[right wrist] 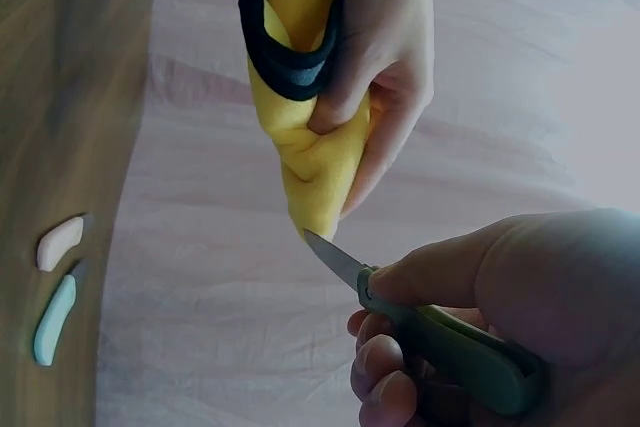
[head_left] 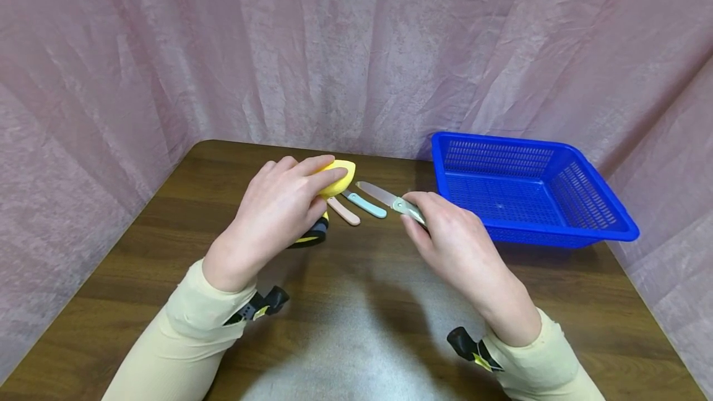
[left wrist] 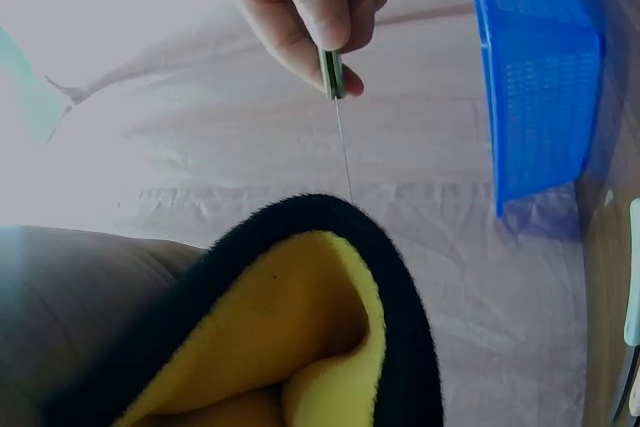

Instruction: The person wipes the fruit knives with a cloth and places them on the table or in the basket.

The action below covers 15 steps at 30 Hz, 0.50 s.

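My left hand [head_left: 273, 212] grips a yellow cloth [head_left: 341, 175] with black edging, bunched so that one end juts past the fingers. In the right wrist view its edged end folds open above the thumb. My right hand [head_left: 459, 243] holds a folding knife [right wrist: 450, 352] by its green handle, with the thumb near the pivot. The knife's blade is out and points left; its tip is right at the lower end of the cloth in the right wrist view. Beneath the hands, a pink-handled knife [head_left: 345, 212] and a light blue-handled knife [head_left: 367, 205] lie side by side on the table.
A blue plastic basket [head_left: 504, 139] with slotted walls stands at the back right of the wooden table [head_left: 184, 203]. Pink curtains [head_left: 345, 48] hang behind the table and along its sides. Each wrist wears a strapped-on camera over a pale sleeve [head_left: 172, 333].
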Each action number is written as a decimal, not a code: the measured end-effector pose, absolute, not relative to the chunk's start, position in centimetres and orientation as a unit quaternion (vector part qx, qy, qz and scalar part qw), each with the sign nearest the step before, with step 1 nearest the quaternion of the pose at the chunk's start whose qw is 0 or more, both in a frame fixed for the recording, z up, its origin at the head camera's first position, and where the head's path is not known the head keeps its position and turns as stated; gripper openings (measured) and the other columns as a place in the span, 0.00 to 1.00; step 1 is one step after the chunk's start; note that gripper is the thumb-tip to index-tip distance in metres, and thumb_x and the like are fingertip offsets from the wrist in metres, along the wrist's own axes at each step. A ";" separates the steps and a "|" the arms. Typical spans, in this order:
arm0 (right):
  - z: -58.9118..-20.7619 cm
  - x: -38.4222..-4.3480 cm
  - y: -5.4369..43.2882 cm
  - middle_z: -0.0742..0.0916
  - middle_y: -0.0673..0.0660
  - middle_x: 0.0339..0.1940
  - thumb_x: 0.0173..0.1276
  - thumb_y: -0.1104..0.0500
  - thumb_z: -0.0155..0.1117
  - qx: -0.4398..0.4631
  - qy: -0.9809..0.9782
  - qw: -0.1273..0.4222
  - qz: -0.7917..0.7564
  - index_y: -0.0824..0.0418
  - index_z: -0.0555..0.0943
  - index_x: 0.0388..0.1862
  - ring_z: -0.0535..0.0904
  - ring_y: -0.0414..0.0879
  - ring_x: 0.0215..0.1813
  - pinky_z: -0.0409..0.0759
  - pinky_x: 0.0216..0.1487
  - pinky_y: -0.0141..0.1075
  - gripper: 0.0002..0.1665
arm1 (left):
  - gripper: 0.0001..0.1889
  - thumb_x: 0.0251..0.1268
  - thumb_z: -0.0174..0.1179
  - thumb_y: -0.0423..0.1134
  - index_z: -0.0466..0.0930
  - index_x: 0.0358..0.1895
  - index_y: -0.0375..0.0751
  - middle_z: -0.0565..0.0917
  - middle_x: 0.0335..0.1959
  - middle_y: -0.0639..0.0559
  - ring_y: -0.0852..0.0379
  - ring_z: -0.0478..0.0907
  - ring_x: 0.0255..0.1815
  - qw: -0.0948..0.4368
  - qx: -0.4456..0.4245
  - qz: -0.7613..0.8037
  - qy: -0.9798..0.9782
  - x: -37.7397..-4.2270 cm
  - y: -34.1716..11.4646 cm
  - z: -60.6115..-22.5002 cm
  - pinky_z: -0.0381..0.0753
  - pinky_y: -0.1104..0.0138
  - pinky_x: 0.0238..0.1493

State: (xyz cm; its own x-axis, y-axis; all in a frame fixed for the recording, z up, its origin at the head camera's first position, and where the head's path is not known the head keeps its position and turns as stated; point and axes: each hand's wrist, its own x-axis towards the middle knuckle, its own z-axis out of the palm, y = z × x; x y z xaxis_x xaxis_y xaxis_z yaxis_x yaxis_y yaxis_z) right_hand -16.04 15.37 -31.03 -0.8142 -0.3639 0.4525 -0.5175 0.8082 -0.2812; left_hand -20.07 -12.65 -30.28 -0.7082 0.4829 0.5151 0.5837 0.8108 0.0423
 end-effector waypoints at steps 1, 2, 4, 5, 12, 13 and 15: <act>-31.0 -16.0 15.4 0.89 0.54 0.43 0.80 0.62 0.67 0.236 -0.931 0.193 0.200 0.61 0.87 0.57 0.86 0.51 0.42 0.85 0.44 0.54 0.11 | 0.30 0.62 0.68 0.29 0.89 0.68 0.52 0.86 0.70 0.49 0.39 0.82 0.44 0.252 -0.293 -0.103 -0.917 -20.0 -12.6 -30.3 0.77 0.52 0.43; -31.0 -16.0 15.3 0.89 0.53 0.43 0.80 0.62 0.67 0.236 -0.931 0.194 0.200 0.61 0.87 0.57 0.86 0.51 0.41 0.85 0.44 0.54 0.11 | 0.29 0.62 0.69 0.29 0.89 0.68 0.52 0.85 0.70 0.48 0.39 0.82 0.44 0.256 -0.296 -0.105 -0.914 -19.9 -12.5 -30.2 0.78 0.52 0.43; -31.0 -16.0 15.3 0.89 0.53 0.43 0.80 0.62 0.67 0.236 -0.931 0.197 0.199 0.60 0.87 0.57 0.85 0.51 0.41 0.85 0.43 0.54 0.11 | 0.29 0.63 0.70 0.29 0.89 0.68 0.51 0.85 0.70 0.48 0.39 0.83 0.44 0.267 -0.303 -0.107 -0.909 -19.6 -12.4 -30.2 0.79 0.52 0.43; -31.0 -16.0 15.3 0.89 0.53 0.43 0.80 0.62 0.68 0.236 -0.930 0.198 0.198 0.60 0.87 0.57 0.86 0.51 0.41 0.85 0.43 0.54 0.11 | 0.28 0.63 0.70 0.29 0.89 0.68 0.51 0.86 0.69 0.48 0.39 0.83 0.44 0.272 -0.307 -0.107 -0.906 -19.5 -12.3 -30.2 0.79 0.51 0.43; -31.1 -16.0 15.2 0.90 0.53 0.43 0.79 0.61 0.68 0.236 -0.931 0.199 0.194 0.61 0.87 0.57 0.86 0.51 0.40 0.85 0.42 0.53 0.12 | 0.28 0.62 0.70 0.29 0.89 0.67 0.52 0.87 0.69 0.48 0.41 0.84 0.45 0.292 -0.339 -0.105 -0.888 -18.9 -11.4 -30.2 0.80 0.53 0.44; -31.2 -16.1 15.2 0.90 0.53 0.43 0.79 0.61 0.68 0.235 -0.932 0.198 0.193 0.61 0.87 0.57 0.86 0.50 0.40 0.85 0.41 0.53 0.12 | 0.28 0.63 0.72 0.31 0.89 0.67 0.52 0.87 0.68 0.48 0.41 0.84 0.46 0.293 -0.344 -0.105 -0.886 -18.9 -11.3 -30.2 0.80 0.53 0.45; -31.2 -16.1 15.2 0.90 0.53 0.43 0.79 0.61 0.68 0.235 -0.932 0.198 0.192 0.61 0.88 0.56 0.85 0.50 0.39 0.85 0.40 0.53 0.11 | 0.27 0.63 0.75 0.33 0.89 0.67 0.52 0.87 0.68 0.48 0.42 0.84 0.46 0.294 -0.352 -0.104 -0.883 -18.7 -11.0 -30.2 0.80 0.54 0.45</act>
